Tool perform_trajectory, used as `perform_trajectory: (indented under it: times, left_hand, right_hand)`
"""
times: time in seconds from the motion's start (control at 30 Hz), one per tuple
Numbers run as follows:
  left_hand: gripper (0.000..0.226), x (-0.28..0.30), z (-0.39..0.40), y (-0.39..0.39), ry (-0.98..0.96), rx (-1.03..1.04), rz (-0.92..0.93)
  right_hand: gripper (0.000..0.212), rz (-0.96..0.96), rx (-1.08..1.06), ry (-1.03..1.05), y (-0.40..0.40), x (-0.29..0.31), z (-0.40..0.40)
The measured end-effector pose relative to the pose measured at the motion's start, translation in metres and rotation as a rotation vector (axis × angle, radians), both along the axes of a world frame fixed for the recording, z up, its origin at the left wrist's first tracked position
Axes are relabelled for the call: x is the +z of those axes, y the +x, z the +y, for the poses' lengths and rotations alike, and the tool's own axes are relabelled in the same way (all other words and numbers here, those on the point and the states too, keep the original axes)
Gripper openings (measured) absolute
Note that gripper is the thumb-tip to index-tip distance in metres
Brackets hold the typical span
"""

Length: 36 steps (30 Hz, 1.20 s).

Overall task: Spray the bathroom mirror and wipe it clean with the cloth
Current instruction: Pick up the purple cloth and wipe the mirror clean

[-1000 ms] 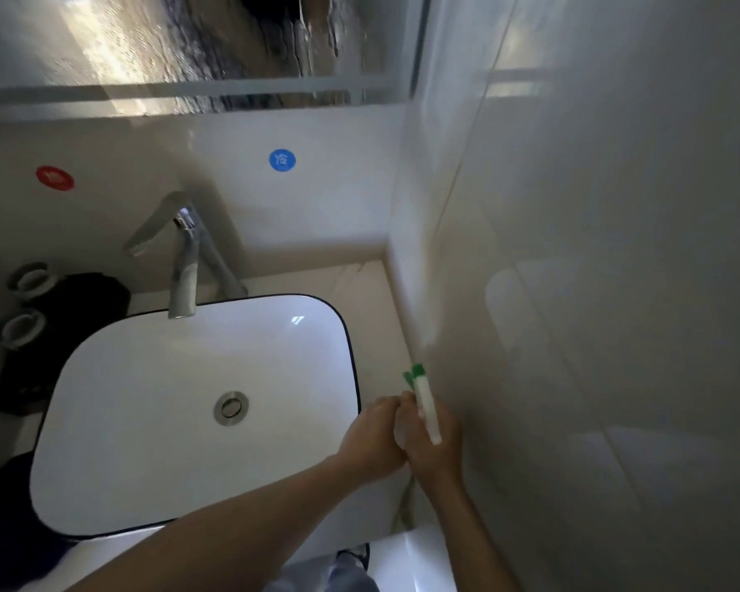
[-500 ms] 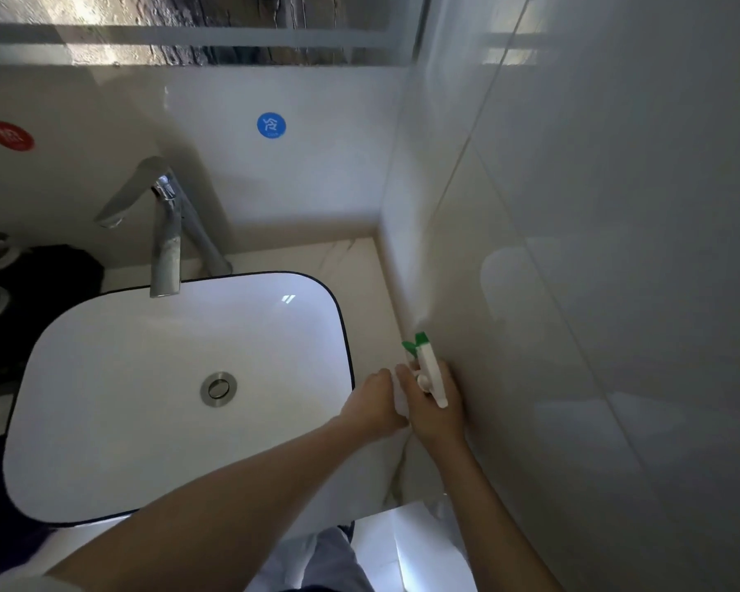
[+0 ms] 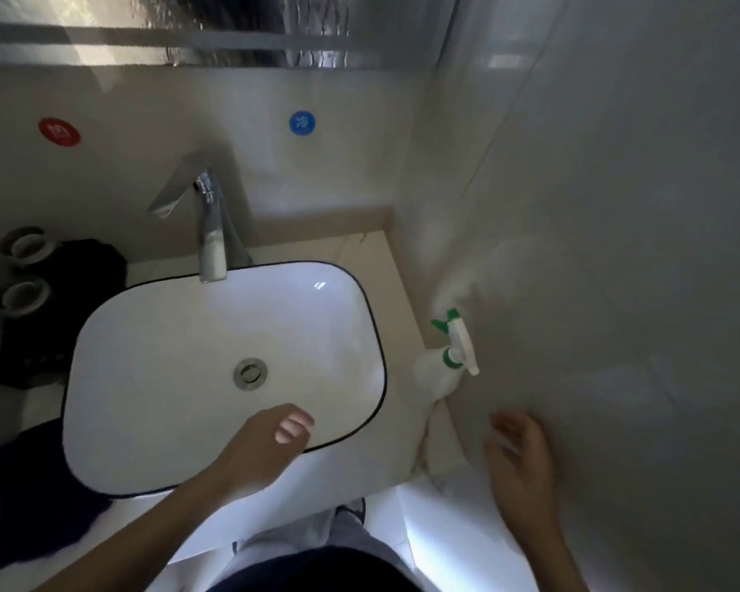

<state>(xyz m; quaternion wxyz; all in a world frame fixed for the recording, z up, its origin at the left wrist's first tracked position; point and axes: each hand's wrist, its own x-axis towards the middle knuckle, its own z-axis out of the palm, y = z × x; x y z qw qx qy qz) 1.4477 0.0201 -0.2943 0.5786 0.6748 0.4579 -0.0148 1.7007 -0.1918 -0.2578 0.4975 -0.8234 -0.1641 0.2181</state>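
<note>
Spray bottle [image 3: 443, 369] now released, standing by wall on cloth [image 3: 438, 437]; left hand [image 3: 274, 442] loosely curled, right hand [image 3: 520, 459] spread, both empty. Task likely finished.

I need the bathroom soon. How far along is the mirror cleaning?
Looks near its end: the mirror is streaked wet, and the spray bottle stands on the counter by the wall. Both hands, left and right, are empty. No wiping is under way.

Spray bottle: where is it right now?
In the head view the spray bottle stands on the counter, right of the basin, against the side wall, neither hand holding it.
</note>
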Motion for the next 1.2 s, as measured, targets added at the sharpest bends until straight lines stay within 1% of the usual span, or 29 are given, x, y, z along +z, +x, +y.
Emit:
perform_trajectory:
  times: [0.13,0.3,0.47,0.57,0.7,0.8,0.87,0.97,1.03,1.1,1.13,1.2]
  left_hand:
    - [0.019,0.004,-0.011,-0.062,0.015,0.087,0.047]
    - [0.018,0.017,-0.022,-0.109,-0.009,0.273,-0.018]
    - [0.021,0.030,-0.022,-0.149,0.028,0.456,-0.042]
    - [0.024,0.037,-0.022,-0.180,0.069,0.563,-0.035]
    - [0.022,0.047,-0.037,-0.230,0.102,0.770,0.017]
    - [0.019,0.049,-0.059,-0.267,0.096,0.957,0.058]
    - [0.018,0.047,-0.074,-0.287,0.092,1.027,0.101]
    - [0.019,0.042,-0.093,-0.303,0.079,1.076,0.157]
    - [0.022,0.039,-0.100,-0.305,0.063,1.085,0.185]
    - [0.022,0.035,-0.104,-0.305,0.042,1.068,0.211]
    - [0.022,0.034,-0.106,-0.305,0.029,1.054,0.221]
    - [0.022,0.033,-0.105,-0.306,0.013,1.050,0.217]
  right_hand:
    - [0.030,-0.030,0.151,-0.035,-0.026,0.010,0.019]
    - [0.021,-0.059,0.453,-0.034,-0.090,0.008,0.085]
    - [0.023,-0.105,0.825,0.019,-0.175,0.004,0.152]
    - [0.025,-0.086,1.050,0.026,-0.223,0.003,0.179]
    - [0.027,-0.055,1.319,0.019,-0.274,-0.003,0.199]
    - [0.023,-0.040,1.507,-0.015,-0.304,-0.013,0.211]
    - [0.021,-0.068,1.608,-0.015,-0.323,-0.021,0.217]
    - [0.016,-0.107,1.699,-0.042,-0.353,-0.040,0.224]
    - [0.018,-0.144,1.758,-0.131,-0.375,-0.056,0.230]
    - [0.023,-0.224,1.826,-0.276,-0.399,-0.073,0.238]
    - [0.028,-0.307,1.850,-0.346,-0.411,-0.081,0.242]
    - [0.038,-0.567,1.863,-0.438,-0.430,-0.098,0.247]
